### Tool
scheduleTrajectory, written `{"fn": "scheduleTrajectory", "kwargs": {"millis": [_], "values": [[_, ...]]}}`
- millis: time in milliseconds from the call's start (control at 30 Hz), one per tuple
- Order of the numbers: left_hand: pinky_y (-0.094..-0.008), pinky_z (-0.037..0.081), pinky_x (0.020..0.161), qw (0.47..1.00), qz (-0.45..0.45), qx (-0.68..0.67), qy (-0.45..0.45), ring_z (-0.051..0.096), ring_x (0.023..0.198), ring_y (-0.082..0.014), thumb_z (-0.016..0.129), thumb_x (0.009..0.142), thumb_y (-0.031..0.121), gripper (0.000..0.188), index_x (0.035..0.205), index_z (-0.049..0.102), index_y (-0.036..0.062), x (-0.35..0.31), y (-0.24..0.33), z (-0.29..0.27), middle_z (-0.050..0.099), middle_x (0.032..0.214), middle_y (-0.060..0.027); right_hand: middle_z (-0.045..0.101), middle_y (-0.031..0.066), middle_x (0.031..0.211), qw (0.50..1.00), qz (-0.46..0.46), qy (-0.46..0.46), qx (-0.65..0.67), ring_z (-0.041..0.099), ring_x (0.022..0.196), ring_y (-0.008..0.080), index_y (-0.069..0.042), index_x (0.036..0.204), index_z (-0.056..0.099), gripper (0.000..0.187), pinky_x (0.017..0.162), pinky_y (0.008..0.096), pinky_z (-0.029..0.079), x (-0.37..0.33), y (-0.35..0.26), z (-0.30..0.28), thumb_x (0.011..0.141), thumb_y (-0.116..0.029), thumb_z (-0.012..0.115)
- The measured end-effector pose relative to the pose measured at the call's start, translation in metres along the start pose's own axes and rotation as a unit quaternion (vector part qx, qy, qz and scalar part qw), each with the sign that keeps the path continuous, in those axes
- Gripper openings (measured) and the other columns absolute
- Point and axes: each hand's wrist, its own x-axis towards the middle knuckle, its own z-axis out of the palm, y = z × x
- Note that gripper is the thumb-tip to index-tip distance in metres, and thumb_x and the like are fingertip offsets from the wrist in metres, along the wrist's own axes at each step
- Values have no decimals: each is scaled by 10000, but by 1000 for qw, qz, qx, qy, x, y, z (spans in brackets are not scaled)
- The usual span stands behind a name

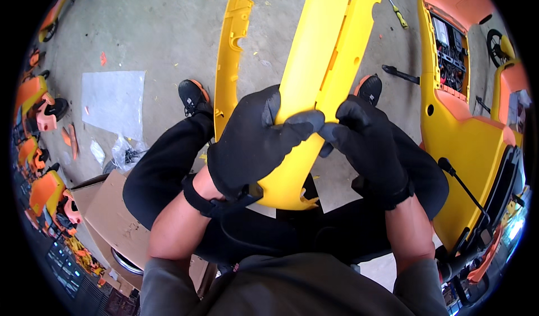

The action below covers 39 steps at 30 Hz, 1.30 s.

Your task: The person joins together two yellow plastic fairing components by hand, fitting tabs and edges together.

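Note:
A long yellow plastic panel (314, 52) slants across my lap between my knees. A narrow slot runs along its right side, and the lower end is curved and notched. My left hand (250, 139), in a black glove, is closed on the panel's left side with the thumb pressed on its face. Gloved in black too, my right hand (370, 145) pinches the right edge near the slot's lower end. The two thumbs almost meet there; whatever lies under the right fingertips is hidden. Left of the panel stretches a narrow yellow trim strip (227, 63) with notches and clips, untouched.
A yellow and orange scooter body (466, 125) with exposed wiring stands at the right. A yellow-handled screwdriver (400, 15) lies on the floor ahead. At the left are a cardboard box (115, 209), a white sheet (114, 102), a plastic bag (126, 152) and several more scooters.

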Motion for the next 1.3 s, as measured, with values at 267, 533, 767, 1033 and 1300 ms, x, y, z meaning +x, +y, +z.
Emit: {"fn": "scheduleTrajectory", "kwargs": {"millis": [267, 533, 767, 1033, 1300], "values": [[-272, 540, 677, 992, 44, 114, 14, 691, 731, -172, 701, 907, 196, 294, 1091, 677, -32, -18, -21, 25, 726, 867, -125, 667, 66, 856, 999, 31, 3, 8, 627, 744, 82, 35, 1041, 606, 219, 686, 233, 513, -39, 12, -4, 912, -106, 713], [-277, 520, 670, 985, 101, 134, 32, 663, 720, -142, 718, 897, 174, 277, 1087, 680, -23, -51, -37, 54, 722, 850, -100, 652, 70, 1034, 986, 35, 81, 142, 592, 894, 92, 43, 1269, 531, 498, 757, 220, 489, -83, 5, 9, 897, -210, 745], [-296, 494, 626, 977, 104, 182, 44, 629, 663, -146, 733, 876, 176, 263, 1069, 687, 4, -76, -46, 70, 700, 804, -111, 674, 70, 1086, 980, -72, 71, 174, 614, 942, 95, 18, 1251, 565, 449, 838, 264, 517, -96, 15, 24, 912, -220, 738], [-317, 481, 584, 962, 170, 207, 57, 627, 618, -184, 761, 864, 196, 274, 1031, 674, -2, -94, -62, 86, 685, 759, -128, 681, 72, 1065, 998, -42, 40, 30, 622, 934, 106, 23, 1229, 565, 423, 854, 268, 522, -124, 10, 13, 917, -208, 732], [-344, 469, 551, 945, 201, 256, 36, 627, 581, -288, 762, 869, 220, 287, 969, 649, -24, -110, -74, 113, 647, 701, -168, 648, 94, 1156, 996, -28, 79, 24, 639, 980, 142, 24, 1273, 512, 449, 892, 301, 526, -168, 10, 9, 915, -149, 721]]}}
